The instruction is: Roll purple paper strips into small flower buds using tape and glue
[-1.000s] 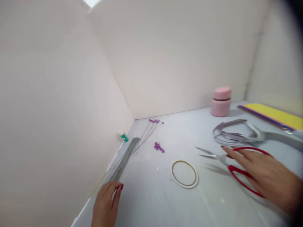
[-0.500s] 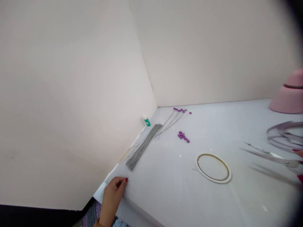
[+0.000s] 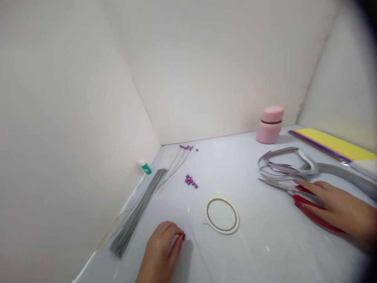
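My right hand [image 3: 335, 208] lies over red-handled scissors [image 3: 306, 206], its fingers across the handles, with the closed steel blades pointing left. My left hand [image 3: 160, 251] is curled near the front of the table, with nothing clearly in it. Left of it lies a bundle of thin grey wires [image 3: 137, 214]. A few wires tipped with purple beads [image 3: 184, 161] lie farther back, and loose purple beads [image 3: 191, 181] sit beside them. A tape ring [image 3: 222, 216] lies between my hands.
Curled grey paper strips [image 3: 284, 167] lie just behind the scissors. A pink jar [image 3: 269, 130] and yellow-topped paper sheets [image 3: 330, 145] stand at the back right. A green-labelled glue bottle [image 3: 145, 167] stands by the left wall [image 3: 73, 118].
My left hand has moved right, away from the table's front edge. The scissors have shifted right under my right hand. My view has swung back left, bringing the jar fully into view.
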